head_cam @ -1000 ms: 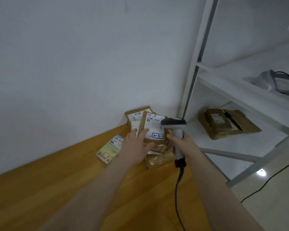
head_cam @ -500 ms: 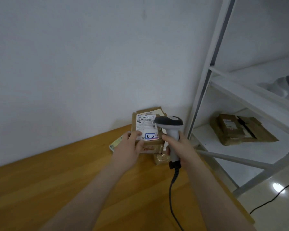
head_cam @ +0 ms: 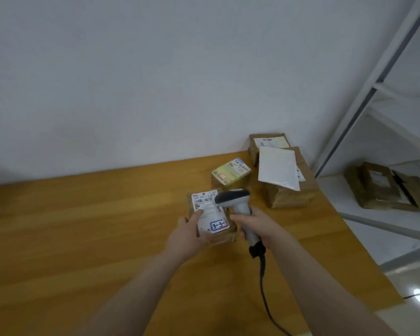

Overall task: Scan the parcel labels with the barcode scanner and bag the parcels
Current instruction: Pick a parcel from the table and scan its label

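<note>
Moving parcel (head_cam: 222,235) off the pile (head_cam: 289,197) since earlier frame, nearer now, over table (head_cam: 83,226). Pinching its 8 o'clock corner with left hand (head_cam: 188,235), thumb curling onto label (head_cam: 209,210). Aiming barcode scanner (head_cam: 235,198) from 3 o'clock, right hand (head_cam: 260,226) fingers wrapping handle. Probably handling light and stiff; gripping edges, keeping barcode uncovered.

I'm looking at a wooden tabletop (head_cam: 83,226). Near its far right corner lie a small green-labelled parcel (head_cam: 230,174), a large brown parcel (head_cam: 289,197) just beside it, and a flat brown parcel (head_cam: 269,141) behind, against the wall. Beyond the right edge, a white shelf (head_cam: 337,190) carries cardboard packages (head_cam: 378,185).
</note>
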